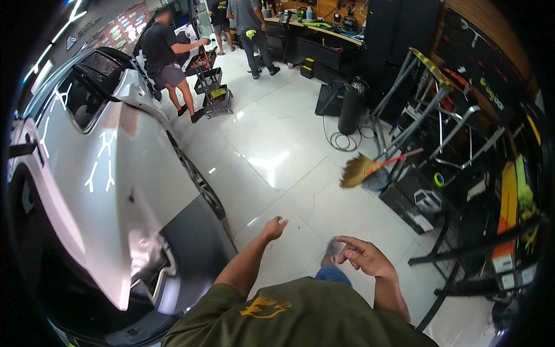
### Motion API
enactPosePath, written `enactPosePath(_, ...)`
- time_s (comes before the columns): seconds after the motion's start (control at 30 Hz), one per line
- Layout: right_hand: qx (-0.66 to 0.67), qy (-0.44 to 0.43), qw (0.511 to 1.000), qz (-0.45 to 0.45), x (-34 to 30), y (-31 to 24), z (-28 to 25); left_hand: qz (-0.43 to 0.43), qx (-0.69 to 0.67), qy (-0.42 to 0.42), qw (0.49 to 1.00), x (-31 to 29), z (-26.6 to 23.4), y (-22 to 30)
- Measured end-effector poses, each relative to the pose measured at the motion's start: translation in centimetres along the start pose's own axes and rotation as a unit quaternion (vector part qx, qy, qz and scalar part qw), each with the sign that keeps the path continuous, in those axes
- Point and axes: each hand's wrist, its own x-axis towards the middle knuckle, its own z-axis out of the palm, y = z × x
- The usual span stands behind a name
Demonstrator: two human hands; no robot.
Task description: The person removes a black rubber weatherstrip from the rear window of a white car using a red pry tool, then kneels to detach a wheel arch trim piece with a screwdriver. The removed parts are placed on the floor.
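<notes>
My left hand (274, 228) is stretched forward over the tiled floor, between the car and my body. Its fingers are curled in, and nothing shows in them. My right hand (367, 258) is raised before me on the right; its index finger points left, the other fingers are loosely bent, and it holds nothing. Neither hand touches anything. Nearest to my left arm is the silver-white car (153, 168), with its rear lid raised and a dark grey panel (199, 243) at the near corner. A bare patch (120, 120) shows on its paint.
A straw broom (361, 169) leans near a metal stand (399, 104) and a coiled cable (345, 141) on the right. Dark racks (462, 254) stand close by. Ahead, one person (165, 52) is beside a tool cart (214, 92); others (248, 29) stand by a workbench (324, 26).
</notes>
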Motion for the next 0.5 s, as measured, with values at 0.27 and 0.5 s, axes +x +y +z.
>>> enactPosePath(0.27,-0.018,-0.093,0.993,0.068,24.2,-1.0,-16.1,-0.111,0.084,-0.019,0.99,16.3,-6.0,-1.5)
enactPosePath(0.5,-0.17,-0.148,0.973,0.052,48.4,-13.9,-22.8,-0.365,-0.353,0.218,0.833,18.0,-11.2,-11.8)
